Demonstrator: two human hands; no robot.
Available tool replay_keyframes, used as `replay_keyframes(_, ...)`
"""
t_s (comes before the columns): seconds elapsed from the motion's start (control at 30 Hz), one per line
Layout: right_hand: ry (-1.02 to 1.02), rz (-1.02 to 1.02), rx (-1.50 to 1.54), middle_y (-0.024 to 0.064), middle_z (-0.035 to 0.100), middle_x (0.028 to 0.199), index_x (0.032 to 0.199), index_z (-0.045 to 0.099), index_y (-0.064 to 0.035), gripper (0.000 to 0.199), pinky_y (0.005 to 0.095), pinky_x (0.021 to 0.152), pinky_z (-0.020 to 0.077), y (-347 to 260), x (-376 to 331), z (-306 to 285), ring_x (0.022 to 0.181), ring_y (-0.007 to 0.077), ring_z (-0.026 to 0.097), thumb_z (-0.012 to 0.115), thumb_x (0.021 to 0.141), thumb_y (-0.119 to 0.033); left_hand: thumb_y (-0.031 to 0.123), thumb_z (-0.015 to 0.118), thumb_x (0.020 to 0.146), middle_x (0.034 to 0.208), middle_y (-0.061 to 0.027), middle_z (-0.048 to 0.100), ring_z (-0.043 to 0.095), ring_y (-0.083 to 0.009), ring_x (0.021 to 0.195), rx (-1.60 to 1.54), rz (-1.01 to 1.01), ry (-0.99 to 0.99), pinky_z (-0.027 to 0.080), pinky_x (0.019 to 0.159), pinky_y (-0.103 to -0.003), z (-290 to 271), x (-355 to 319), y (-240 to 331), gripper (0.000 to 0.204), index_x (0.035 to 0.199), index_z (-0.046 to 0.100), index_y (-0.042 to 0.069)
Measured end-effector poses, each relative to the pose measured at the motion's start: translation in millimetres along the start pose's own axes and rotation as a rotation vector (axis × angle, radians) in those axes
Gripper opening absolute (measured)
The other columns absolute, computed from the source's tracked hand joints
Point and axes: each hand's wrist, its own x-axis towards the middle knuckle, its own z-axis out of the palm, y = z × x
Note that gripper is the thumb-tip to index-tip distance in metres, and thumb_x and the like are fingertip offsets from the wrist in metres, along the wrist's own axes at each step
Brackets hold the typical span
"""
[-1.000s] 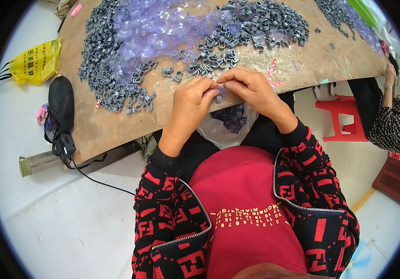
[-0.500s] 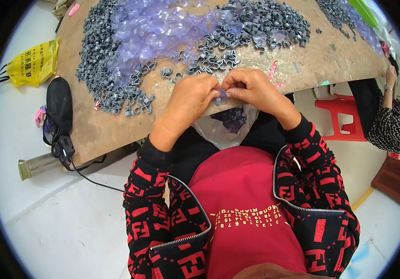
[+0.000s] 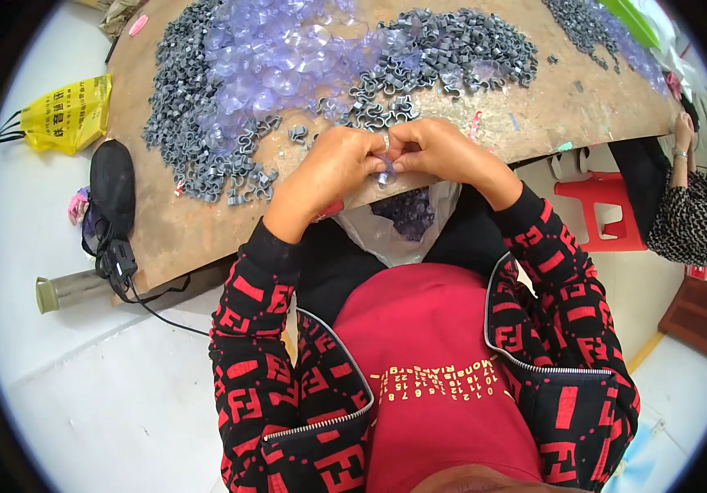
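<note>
Held piece: one suction cup (image 3: 385,174), clear purple with a greyish bit on it, at my fingertips just above the near edge of the worktable (image 3: 205,238)
Its aim: the greyish bit shows toward 7 o'clock; which way the cup's mouth faces, and its long axis, I cannot tell
Left hand (image 3: 338,160): fingers curled, thumb and fingertips pinching the cup's left side
Right hand (image 3: 437,149): thumb and forefinger pinched on its right side
Purple cups (image 3: 263,62): one heap between 10 and 11 o'clock from my fingers, too many to count, cut off at the top
Grey clips (image 3: 460,41): heaped at 1 o'clock and again between 9 and 10, uncountable; one loose clip (image 3: 297,134) lies near my left hand
Lap bag (image 3: 370,238): one, translucent, at 6 o'clock, purple pieces inside; the table edge hides its upper part
Toward 9 o'clock: one yellow bag (image 3: 66,115), one black pouch (image 3: 112,189)
Toward 3 o'clock: one red stool (image 3: 596,209), and past it one co-worker's patterned sleeve (image 3: 686,218)
Hard to see: my fingers cover most of the cup
</note>
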Motion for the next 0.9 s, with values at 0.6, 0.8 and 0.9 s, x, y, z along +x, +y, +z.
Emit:
replay_keyframes(0.6,0.232,-0.002,0.996,0.0031,0.059,0.090,0.109,0.052,-0.0020,0.022,0.0233,0.072,0.0465,-62.1,-49.5,20.1,0.078,0.0087,0.056,0.053,0.094,-0.018,-0.001,0.063,0.084,0.091,-0.0070,0.063,0.059,-0.0124,0.081,-0.719,-0.003,0.780,0.047,0.072,-0.024,27.5,-43.2,55.8,0.012,0.096,0.064,0.000)
replay_keyframes(0.8,0.348,-0.044,0.944,0.0016,0.059,0.090,0.106,0.053,-0.0019,0.018,0.0228,0.071,0.0470,-73.3,-51.2,15.2,0.080,0.0080,0.057,0.059,0.090,-0.009,-0.002,0.060,0.086,0.103,-0.0077,0.060,0.059,-0.0144,0.093,-0.673,0.118,0.803,0.048,0.080,-0.026,26.5,-40.9,64.7,0.014,0.099,0.064,0.001)
replay_keyframes(0.9,0.356,-0.041,0.926,0.0010,0.059,0.090,0.104,0.054,-0.0018,0.016,0.0222,0.070,0.0469,-66.6,-51.7,16.3,0.082,0.0073,0.057,0.058,0.090,-0.009,0.000,0.057,0.088,0.107,-0.0079,0.059,0.058,-0.0140,0.094,-0.923,-0.060,0.747,0.048,0.081,-0.026,27.1,-44.0,74.4,0.018,0.106,0.061,-0.001)
